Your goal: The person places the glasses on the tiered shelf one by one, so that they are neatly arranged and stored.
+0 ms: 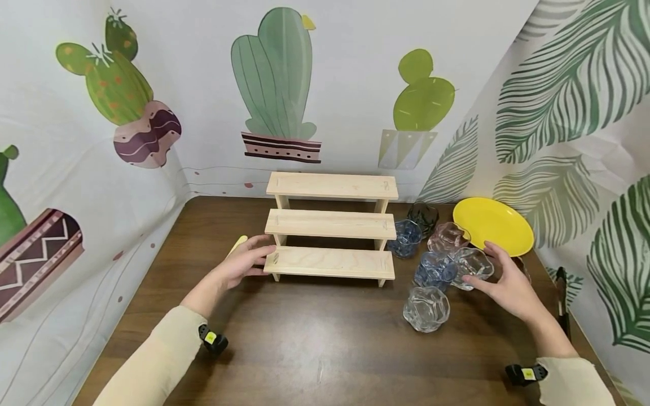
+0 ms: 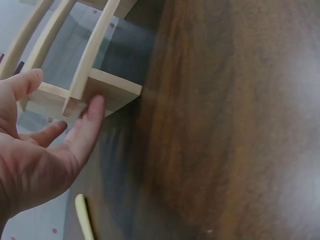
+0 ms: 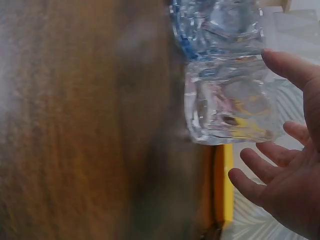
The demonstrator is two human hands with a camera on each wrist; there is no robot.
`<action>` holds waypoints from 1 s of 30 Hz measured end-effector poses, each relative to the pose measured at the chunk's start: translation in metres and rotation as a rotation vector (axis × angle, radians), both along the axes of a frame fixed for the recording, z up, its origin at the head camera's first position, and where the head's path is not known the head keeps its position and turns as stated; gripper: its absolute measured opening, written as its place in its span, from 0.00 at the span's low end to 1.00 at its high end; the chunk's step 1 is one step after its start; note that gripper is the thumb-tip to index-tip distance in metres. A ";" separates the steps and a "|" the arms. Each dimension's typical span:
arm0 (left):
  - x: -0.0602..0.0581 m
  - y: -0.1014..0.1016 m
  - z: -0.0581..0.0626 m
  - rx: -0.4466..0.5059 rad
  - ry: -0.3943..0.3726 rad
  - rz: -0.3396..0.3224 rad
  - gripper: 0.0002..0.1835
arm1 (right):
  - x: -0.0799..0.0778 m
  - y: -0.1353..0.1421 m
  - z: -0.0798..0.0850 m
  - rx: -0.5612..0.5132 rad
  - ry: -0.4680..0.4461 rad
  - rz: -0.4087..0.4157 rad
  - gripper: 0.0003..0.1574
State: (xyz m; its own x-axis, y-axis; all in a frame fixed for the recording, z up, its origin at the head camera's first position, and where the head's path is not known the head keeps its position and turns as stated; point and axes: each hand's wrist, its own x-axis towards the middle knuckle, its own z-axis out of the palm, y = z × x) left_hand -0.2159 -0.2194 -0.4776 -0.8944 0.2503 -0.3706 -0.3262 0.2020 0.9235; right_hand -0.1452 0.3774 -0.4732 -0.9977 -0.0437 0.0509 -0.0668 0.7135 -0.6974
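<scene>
A pale wooden three-tier stand [image 1: 330, 262] is on the brown table. My left hand [image 1: 247, 260] is at the left end of its lowest shelf, fingers loosely spread; in the left wrist view, fingers [image 2: 90, 125] overlap the shelf's end. On the right, my right hand [image 1: 510, 282] is spread around a clear wavy glass [image 1: 474, 266], with thumb and fingers on either side. The right wrist view shows the thumb tip by the rim of this clear glass [image 3: 232, 102]. Touching or close to it is a blue glass [image 1: 435, 270].
Nearer the front is another clear glass [image 1: 426, 309]. Behind are a pink glass [image 1: 448, 237], a second blue glass [image 1: 404, 238] and a dark glass [image 1: 423, 217]. A yellow plate [image 1: 492, 223] lies at the back right. A yellow stick-like thing [image 2: 83, 217] lies beside my left hand.
</scene>
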 end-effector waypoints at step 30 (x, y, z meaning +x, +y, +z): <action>0.001 -0.005 -0.020 0.129 -0.067 0.074 0.36 | -0.009 0.005 -0.032 -0.154 0.044 -0.017 0.60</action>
